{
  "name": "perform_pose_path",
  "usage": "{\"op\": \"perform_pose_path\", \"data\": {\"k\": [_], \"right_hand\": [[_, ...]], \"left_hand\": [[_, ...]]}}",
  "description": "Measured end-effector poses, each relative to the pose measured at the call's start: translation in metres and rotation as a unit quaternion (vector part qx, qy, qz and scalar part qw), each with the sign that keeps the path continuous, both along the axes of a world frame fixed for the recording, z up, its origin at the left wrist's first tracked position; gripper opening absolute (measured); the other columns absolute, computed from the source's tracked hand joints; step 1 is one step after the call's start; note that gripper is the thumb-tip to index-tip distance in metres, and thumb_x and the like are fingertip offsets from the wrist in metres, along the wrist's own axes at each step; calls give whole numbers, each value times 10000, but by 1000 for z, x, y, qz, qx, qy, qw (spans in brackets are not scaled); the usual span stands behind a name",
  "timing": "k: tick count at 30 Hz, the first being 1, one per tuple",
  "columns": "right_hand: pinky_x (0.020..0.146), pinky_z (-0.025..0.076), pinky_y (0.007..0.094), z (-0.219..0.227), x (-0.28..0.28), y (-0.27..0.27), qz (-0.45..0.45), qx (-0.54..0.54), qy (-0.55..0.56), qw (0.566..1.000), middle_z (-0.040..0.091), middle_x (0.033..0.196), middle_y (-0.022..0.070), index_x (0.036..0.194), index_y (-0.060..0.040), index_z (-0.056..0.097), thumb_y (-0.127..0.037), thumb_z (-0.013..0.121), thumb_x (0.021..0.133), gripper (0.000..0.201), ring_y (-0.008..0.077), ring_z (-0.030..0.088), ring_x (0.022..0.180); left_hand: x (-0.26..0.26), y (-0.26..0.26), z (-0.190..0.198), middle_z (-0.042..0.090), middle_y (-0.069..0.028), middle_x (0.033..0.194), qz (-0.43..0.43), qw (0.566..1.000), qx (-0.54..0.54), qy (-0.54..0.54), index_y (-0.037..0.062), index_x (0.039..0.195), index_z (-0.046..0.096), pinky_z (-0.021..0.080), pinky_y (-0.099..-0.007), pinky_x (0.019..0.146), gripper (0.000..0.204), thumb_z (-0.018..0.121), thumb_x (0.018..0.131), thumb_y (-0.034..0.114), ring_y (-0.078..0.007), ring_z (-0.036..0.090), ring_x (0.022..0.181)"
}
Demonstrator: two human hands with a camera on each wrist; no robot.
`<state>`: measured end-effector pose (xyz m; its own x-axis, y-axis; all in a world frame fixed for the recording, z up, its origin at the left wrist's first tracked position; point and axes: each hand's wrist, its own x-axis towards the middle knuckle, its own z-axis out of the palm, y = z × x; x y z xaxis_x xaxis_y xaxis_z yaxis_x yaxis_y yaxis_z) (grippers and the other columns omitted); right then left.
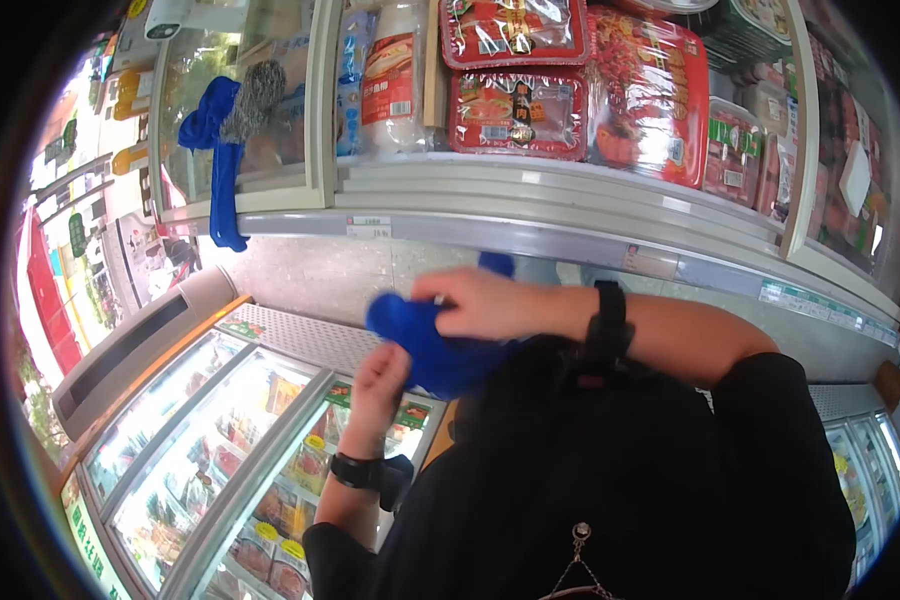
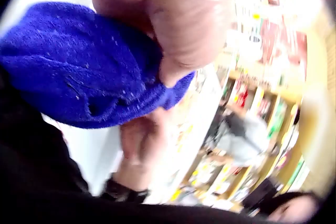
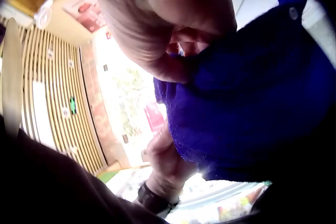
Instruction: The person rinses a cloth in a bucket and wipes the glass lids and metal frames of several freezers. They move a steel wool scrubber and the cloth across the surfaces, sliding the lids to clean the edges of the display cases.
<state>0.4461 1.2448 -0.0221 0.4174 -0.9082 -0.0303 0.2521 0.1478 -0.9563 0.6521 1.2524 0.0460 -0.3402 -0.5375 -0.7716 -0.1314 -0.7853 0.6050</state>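
A blue cloth (image 1: 435, 350) is bunched between both hands in front of the body. The left hand (image 1: 380, 375) pinches its lower left edge; in the left wrist view the thumb and fingers of that hand (image 2: 173, 19) press into the folded cloth (image 2: 89, 71). On the cloth's upper side the right hand (image 1: 490, 303) grips it with curled fingers. The right wrist view has the right hand (image 3: 168, 19) pinching the cloth's edge, with the wide part of the cloth (image 3: 241, 113) hanging beside it.
A freezer with a sliding glass top and a front rail (image 1: 530, 215) holds red meat packs (image 1: 520, 115). Over its left rail hang a blue cloth (image 1: 226, 190) and a steel scrubber (image 1: 255, 100). A lit display freezer (image 1: 225, 430) stands at lower left.
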Motion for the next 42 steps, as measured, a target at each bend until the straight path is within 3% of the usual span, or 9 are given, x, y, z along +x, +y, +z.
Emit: {"op": "perform_pose_path", "data": {"k": [2, 8, 12, 14, 16, 21, 30, 35, 42], "right_hand": [[686, 461, 341, 4, -13, -11, 65, 117, 85, 987, 581, 815, 132, 964, 4, 514, -57, 505, 715, 257, 207, 589, 754], [731, 467, 322, 46, -68, 14, -50, -5, 219, 974, 585, 859, 123, 1033, -17, 480, -107, 569, 758, 303, 194, 591, 813], [731, 458, 397, 73, -83, 0, -148, 74, 223, 961, 592, 894, 184, 1052, -17, 476, -150, 585, 741, 355, 341, 574, 826], [827, 427, 378, 74, -65, -27, -151, -72, 297, 940, 575, 1009, 179, 1114, -27, 462, -171, 607, 747, 420, 313, 547, 972], [896, 379, 380, 52, -26, -57, -109, -179, 373, 904, 547, 1100, 148, 1168, -20, 442, -203, 636, 734, 510, 292, 494, 1074], [900, 373, 364, -17, 28, -70, -135, -376, 514, 759, 508, 1191, 111, 1163, -43, 487, -163, 553, 746, 439, 244, 483, 1092], [744, 399, 336, 0, -61, 8, -144, -288, 600, 732, 534, 922, 39, 1066, -66, 533, -137, 509, 716, 357, 191, 498, 871], [680, 426, 339, 8, -94, 18, -117, -204, 572, 786, 483, 853, 62, 945, -75, 534, -327, 740, 538, 521, 231, 505, 811], [595, 453, 361, 19, -146, 54, -90, -72, 616, 779, 504, 788, 83, 862, -82, 518, -333, 723, 587, 426, 265, 556, 725]], "left_hand": [[-2, -5, -7, 532, 11, 895, -127, 974, -135, -132, 23, 1076, 514, 393, -192, 731, 223, 539, 875, 117, -50, 471, 805], [-7, -47, 24, 553, 19, 801, -371, 909, -153, -112, 23, 946, 603, 406, -211, 666, 186, 648, 766, 41, -67, 496, 722], [-19, -80, 51, 592, -1, 855, -118, 923, -309, -197, 39, 871, 621, 401, -191, 717, 69, 593, 808, 47, -69, 518, 781], [-20, -97, 47, 589, -5, 878, 76, 936, -325, -116, 22, 913, 606, 389, -187, 747, 93, 561, 846, 69, -72, 513, 797], [-26, -115, 42, 587, -6, 883, 116, 910, -389, -85, 18, 935, 599, 388, -188, 743, 107, 556, 855, 76, -71, 510, 799], [-31, -127, 7, 580, -2, 834, -4, 889, -424, -175, 13, 931, 601, 381, -161, 700, 105, 555, 854, 67, -43, 498, 778], [-90, -91, -19, 561, 28, 765, -193, 931, -299, -85, 30, 914, 601, 391, -171, 628, 89, 569, 831, 29, -30, 472, 679], [-105, -70, -32, 570, 12, 770, -251, 934, -250, -51, 30, 934, 582, 417, -191, 644, 105, 564, 831, 30, -47, 511, 712], [-143, -51, -31, 567, -21, 873, -359, 901, -240, 41, 34, 1022, 544, 420, -230, 700, 246, 631, 800, 94, -89, 510, 791]]}}
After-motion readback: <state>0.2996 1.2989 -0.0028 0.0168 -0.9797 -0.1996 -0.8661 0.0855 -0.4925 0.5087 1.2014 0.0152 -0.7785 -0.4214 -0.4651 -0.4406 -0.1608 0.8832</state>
